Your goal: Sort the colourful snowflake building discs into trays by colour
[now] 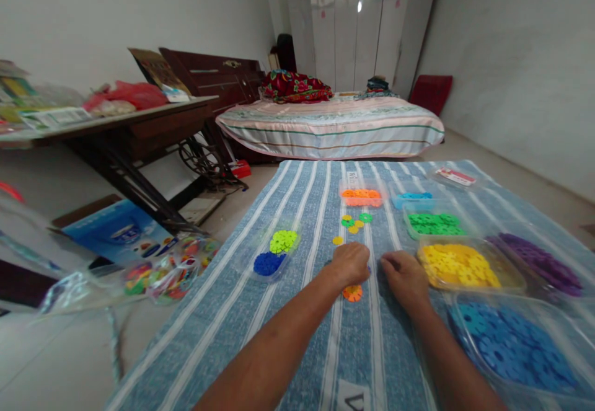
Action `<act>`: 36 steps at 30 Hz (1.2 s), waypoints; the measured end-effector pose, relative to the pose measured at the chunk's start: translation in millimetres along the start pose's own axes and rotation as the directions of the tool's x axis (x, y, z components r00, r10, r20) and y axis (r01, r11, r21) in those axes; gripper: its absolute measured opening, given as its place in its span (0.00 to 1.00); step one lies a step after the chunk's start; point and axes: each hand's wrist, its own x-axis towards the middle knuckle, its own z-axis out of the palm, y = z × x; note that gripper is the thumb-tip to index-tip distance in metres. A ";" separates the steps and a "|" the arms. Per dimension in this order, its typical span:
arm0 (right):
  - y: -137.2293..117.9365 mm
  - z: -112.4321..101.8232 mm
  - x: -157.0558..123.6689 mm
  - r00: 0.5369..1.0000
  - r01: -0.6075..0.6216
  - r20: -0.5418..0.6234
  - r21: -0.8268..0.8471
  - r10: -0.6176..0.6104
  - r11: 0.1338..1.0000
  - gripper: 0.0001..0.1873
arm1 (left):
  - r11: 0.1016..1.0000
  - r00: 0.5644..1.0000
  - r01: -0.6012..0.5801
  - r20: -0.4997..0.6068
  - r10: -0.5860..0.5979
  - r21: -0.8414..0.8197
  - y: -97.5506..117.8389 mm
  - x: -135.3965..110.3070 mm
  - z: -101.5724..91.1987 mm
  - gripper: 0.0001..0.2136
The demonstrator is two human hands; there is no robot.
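My left hand [352, 262] is closed, knuckles up, low over the striped cloth in the middle of the table. A bit of purple or blue shows at its right edge; what its fingers hold is hidden. Just below it lie orange notched plastic discs [352, 293]. My right hand [406, 278] rests to the right, fingers curled in and thumb side facing the left hand; its grip is hidden. Beside it stands a clear tub of yellow discs [458, 266]. Loose yellow discs [338, 240] and green discs [366, 217] lie beyond the left hand.
Tubs hold green discs [434, 224], purple discs [542, 262], large blue discs [514, 343], light blue discs [413, 197] and orange discs [361, 196]. At left, one container has lime discs [283, 241] and dark blue discs [269, 263]. A clear lid [455, 177] lies far right.
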 end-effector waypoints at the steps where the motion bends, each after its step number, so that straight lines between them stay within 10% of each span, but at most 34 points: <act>1: -0.1 -0.1 0.2 1.000 0.000 0.004 -0.005 0.000 1.000 0.17 | 1.000 1.000 0.000 0.001 0.000 -0.001 1.2 1.0 0.4 0.10; 11: -0.3 0.3 -0.9 1.000 0.007 -0.005 -0.017 -0.007 1.000 0.17 | 0.986 0.993 -0.051 -0.109 0.033 -0.161 -15.6 -12.8 -2.0 0.06; 19: 1.1 0.9 -0.3 1.000 0.003 0.004 0.001 -0.003 1.000 0.17 | 0.981 0.975 0.108 -0.175 -0.136 -0.162 -113.3 -77.5 -59.2 0.07; 24: 0.4 0.6 -0.6 1.000 0.003 -0.007 -0.014 -0.003 1.000 0.16 | 0.953 0.951 0.301 -0.067 -0.302 -0.027 -154.4 -96.9 -54.9 0.08; 30: 1.6 0.4 -0.1 1.000 0.016 -0.008 -0.004 -0.016 1.000 0.16 | 0.912 0.917 0.395 0.016 -0.399 0.108 -159.6 -97.0 -43.8 0.09; 36: 2.0 0.7 0.3 1.000 0.010 0.000 -0.008 -0.010 1.000 0.16 | 0.943 0.937 0.322 -0.172 -0.304 0.086 -131.7 -90.2 -48.8 0.11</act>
